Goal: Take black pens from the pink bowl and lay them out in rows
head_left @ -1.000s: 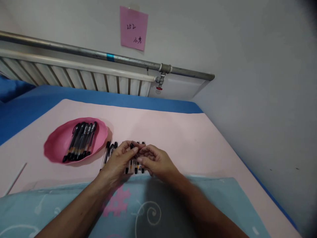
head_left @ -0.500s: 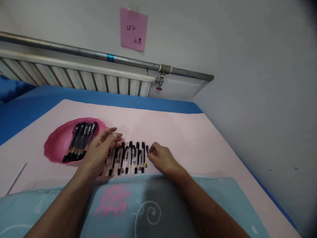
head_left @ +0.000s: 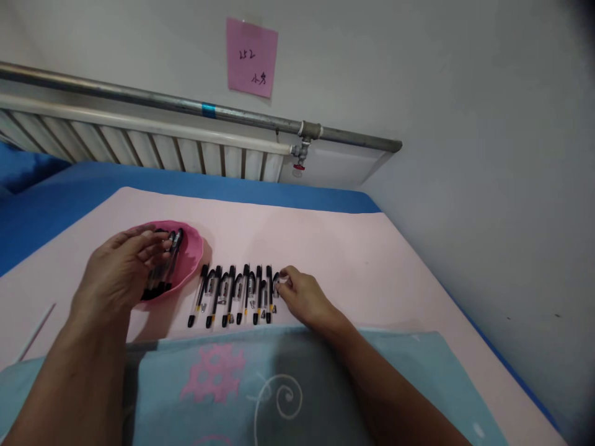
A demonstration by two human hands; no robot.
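Note:
At the left, my left hand [head_left: 125, 263] is over the pink bowl [head_left: 198, 248], its fingers apart and curved above the black pens [head_left: 174, 254] there, partly hiding them. Whether its fingertips touch a pen is hard to see. My right hand [head_left: 304, 294] rests at the right end of a row of pen parts, thumb and fingers pinched at a black pen cap [head_left: 276, 277]. Along that row lie several clear pen barrels with black ends [head_left: 227, 297], black caps [head_left: 238, 286] between them, and small metal tips [head_left: 252, 304] near their lower ends.
A pink tabletop [head_left: 353, 266] bears everything, with a blue patterned cloth [head_left: 395, 359] along its near edge. A thin white stick [head_left: 37, 331] lies at the left. Behind stand a radiator [head_left: 186, 152] and a metal pipe [head_left: 153, 96]; a wall [head_left: 488, 155] bounds the right.
My left hand has moved left from the row's left end to over the bowl, uncovering the leftmost pen parts. The right hand stays nearly in place at the cap.

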